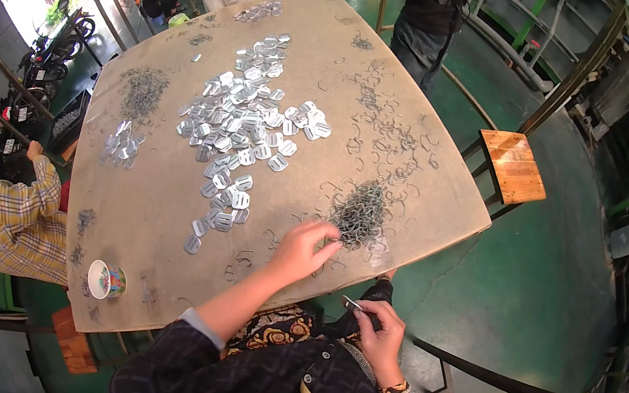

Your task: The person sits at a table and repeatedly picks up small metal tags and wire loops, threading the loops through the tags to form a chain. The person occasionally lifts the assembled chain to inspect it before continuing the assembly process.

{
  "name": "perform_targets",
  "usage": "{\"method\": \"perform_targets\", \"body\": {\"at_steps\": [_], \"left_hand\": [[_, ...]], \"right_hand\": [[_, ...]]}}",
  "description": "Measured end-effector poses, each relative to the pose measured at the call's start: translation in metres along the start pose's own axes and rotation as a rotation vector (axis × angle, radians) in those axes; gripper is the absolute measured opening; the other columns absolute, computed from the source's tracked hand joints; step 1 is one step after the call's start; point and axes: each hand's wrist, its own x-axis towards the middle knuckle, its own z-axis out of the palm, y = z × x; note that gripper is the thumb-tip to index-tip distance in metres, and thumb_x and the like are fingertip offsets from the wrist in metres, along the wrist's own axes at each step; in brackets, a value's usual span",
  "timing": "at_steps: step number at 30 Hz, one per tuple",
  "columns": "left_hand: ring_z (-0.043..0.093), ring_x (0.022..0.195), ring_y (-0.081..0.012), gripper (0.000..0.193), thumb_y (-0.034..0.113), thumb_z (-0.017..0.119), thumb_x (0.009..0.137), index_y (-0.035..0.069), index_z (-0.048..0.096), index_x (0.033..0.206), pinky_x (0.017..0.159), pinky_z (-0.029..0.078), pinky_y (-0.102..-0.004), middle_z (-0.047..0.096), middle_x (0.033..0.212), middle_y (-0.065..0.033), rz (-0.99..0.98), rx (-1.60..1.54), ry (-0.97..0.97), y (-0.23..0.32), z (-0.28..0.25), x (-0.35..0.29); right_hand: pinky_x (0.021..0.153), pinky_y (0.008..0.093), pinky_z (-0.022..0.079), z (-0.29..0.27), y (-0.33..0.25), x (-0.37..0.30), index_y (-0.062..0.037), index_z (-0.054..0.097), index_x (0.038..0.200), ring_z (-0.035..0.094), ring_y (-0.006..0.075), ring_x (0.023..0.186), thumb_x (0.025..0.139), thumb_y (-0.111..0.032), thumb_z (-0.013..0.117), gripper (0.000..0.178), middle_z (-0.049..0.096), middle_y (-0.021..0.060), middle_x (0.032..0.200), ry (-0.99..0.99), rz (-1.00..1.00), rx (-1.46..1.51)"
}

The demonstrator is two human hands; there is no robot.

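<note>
My left hand [301, 252] reaches over the table to the near edge of a heap of bent wire hooks [361, 211]. Its fingertips are drawn together at the hooks; whatever lies between them is too small to make out. Off the table's near edge, close to my body, my right hand [380, 340] pinches a small flat metal buckle [351, 303], seen nearly edge-on. Silvery slotted buckles [236, 118] lie in a large spread over the middle of the table. Loose hooks [382, 108] are strewn beyond the heap.
The brown-topped table [306, 39] has a paper cup [100, 279] at its near left corner. A smaller buckle pile [122, 145] and wire pile [142, 91] lie left. People stand or sit around it. A wooden stool [512, 169] stands right; a metal rail [516, 381] runs beside me.
</note>
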Motion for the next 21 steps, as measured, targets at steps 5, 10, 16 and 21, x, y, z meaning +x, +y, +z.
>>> {"method": "perform_targets", "body": {"at_steps": [5, 10, 16, 21], "left_hand": [[0.058, 0.106, -0.0346, 0.057, 0.017, 0.075, 0.072, 0.011, 0.052, 0.123, 0.091, 0.047, -0.0417, 0.056, 0.120, -0.0158, -0.011, 0.349, -0.085, -0.010, 0.053, 0.044], [0.061, 0.100, -0.0353, 0.050, 0.007, 0.071, 0.069, 0.013, 0.054, 0.116, 0.084, 0.050, -0.0438, 0.061, 0.112, -0.0151, -0.104, 0.103, -0.014, -0.012, 0.023, 0.052], [0.063, 0.095, -0.0351, 0.044, 0.001, 0.067, 0.073, 0.012, 0.056, 0.114, 0.081, 0.050, -0.0434, 0.064, 0.106, -0.0138, -0.165, 0.193, 0.035, -0.014, -0.033, 0.032], [0.063, 0.096, -0.0351, 0.047, -0.004, 0.066, 0.076, 0.012, 0.056, 0.119, 0.081, 0.051, -0.0425, 0.063, 0.112, -0.0135, -0.050, 0.224, 0.046, 0.015, -0.040, 0.047]], "right_hand": [[0.066, 0.0285, 0.050, 0.004, 0.004, 0.000, 0.0018, 0.068, 0.091, 0.065, 0.0200, 0.072, 0.078, 0.008, 0.067, 0.015, 0.066, 0.0115, 0.081, 0.014, 0.017, 0.012], [0.066, 0.0288, 0.049, 0.004, 0.010, 0.003, 0.0013, 0.068, 0.092, 0.064, 0.0210, 0.072, 0.078, 0.009, 0.067, 0.015, 0.065, 0.0115, 0.081, 0.017, 0.025, 0.028], [0.064, 0.0292, 0.049, 0.005, 0.014, 0.004, 0.0004, 0.068, 0.092, 0.063, 0.0218, 0.071, 0.077, 0.009, 0.067, 0.018, 0.065, 0.0108, 0.080, -0.038, -0.034, -0.011], [0.063, 0.0286, 0.048, 0.008, 0.011, 0.005, 0.0004, 0.069, 0.092, 0.064, 0.0203, 0.071, 0.075, 0.009, 0.068, 0.019, 0.065, 0.0099, 0.080, -0.085, -0.052, -0.002]]}}
